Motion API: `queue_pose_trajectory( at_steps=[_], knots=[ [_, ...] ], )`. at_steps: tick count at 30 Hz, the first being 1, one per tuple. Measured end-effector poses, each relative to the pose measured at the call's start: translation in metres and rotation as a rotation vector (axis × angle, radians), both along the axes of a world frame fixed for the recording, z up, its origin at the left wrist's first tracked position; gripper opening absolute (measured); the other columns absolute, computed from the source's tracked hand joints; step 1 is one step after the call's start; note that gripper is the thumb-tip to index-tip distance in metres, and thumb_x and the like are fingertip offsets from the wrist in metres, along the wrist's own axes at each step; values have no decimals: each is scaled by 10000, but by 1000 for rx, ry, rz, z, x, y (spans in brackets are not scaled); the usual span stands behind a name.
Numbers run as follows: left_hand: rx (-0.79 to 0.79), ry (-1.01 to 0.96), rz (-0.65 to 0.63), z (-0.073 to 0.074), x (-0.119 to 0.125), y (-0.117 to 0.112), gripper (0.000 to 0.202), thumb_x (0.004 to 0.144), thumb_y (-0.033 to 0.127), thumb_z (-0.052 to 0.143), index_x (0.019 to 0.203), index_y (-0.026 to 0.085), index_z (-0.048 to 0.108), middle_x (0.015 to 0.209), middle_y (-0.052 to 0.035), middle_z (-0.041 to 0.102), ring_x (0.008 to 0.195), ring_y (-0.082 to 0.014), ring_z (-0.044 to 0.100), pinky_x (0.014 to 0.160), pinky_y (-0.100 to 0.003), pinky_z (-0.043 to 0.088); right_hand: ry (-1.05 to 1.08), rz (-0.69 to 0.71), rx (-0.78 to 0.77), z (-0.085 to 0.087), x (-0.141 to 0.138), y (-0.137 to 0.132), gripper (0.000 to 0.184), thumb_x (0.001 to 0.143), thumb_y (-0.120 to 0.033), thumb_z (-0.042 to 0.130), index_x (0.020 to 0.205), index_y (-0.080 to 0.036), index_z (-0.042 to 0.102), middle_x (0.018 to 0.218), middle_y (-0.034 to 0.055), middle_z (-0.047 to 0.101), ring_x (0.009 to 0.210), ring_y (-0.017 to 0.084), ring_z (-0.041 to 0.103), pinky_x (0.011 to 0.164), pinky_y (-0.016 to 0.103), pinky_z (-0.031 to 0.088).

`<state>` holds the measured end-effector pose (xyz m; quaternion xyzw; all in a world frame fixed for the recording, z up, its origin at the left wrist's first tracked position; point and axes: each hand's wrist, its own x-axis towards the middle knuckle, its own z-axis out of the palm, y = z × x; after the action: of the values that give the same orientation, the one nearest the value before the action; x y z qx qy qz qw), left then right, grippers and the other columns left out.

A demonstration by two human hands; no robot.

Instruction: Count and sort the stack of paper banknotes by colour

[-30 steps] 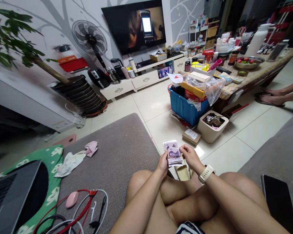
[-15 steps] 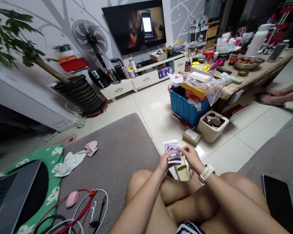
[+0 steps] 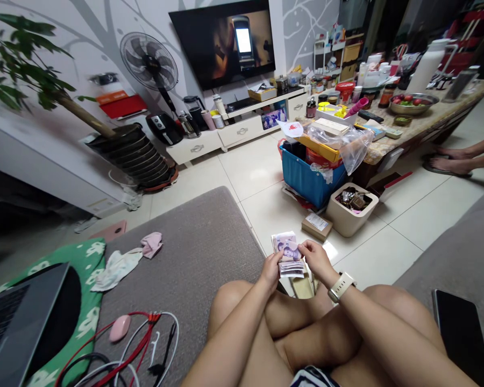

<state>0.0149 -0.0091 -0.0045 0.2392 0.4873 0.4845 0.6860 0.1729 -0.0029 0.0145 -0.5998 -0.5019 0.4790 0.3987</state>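
A small stack of purple banknotes [image 3: 288,251] is held above my crossed legs. My left hand [image 3: 271,269] is closed around the stack's left side, its thumb lying on top. With thumb and fingers together, my right hand [image 3: 314,257] pinches the right upper corner of the top note. The lower ends of several notes fan out below. A pale watch [image 3: 342,287] is on my right wrist. Beneath the notes, a beige slipper [image 3: 302,287] on the floor is partly hidden.
The grey sofa [image 3: 193,242] carries cables, a pink mouse [image 3: 120,328], cloths and a laptop [image 3: 20,322]. A phone [image 3: 462,333] lies at my right. Ahead stand a beige bin [image 3: 350,215], a small box [image 3: 317,224] and a full blue crate [image 3: 306,174]. Another person's feet [image 3: 452,161] are at right.
The banknotes sit slightly lower and farther right, and more of their lower ends show, fanned out. My right hand has shifted a little right. The rest looks the same.
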Motion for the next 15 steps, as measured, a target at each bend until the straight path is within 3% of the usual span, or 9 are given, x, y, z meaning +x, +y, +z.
queue_pose_trajectory(
  at_steps=[5, 15],
  knots=[
    [-3, -41, 48, -1, 2, 2, 412, 687, 469, 765, 861, 95, 747, 880, -134, 766, 874, -288, 716, 863, -381, 523, 35, 17, 11, 1, -2, -1, 311, 824, -474, 547, 651, -216, 538, 660, 10, 604, 632, 181, 527, 605, 284, 383],
    [27, -29, 64, -1, 2, 2, 432, 700, 483, 750, 879, 90, 738, 844, -128, 762, 866, -287, 715, 823, -360, 527, 227, 74, 50, 4, -4, -1, 286, 811, -471, 587, 711, -203, 579, 671, 0, 575, 629, 166, 498, 581, 273, 369]
  ],
)
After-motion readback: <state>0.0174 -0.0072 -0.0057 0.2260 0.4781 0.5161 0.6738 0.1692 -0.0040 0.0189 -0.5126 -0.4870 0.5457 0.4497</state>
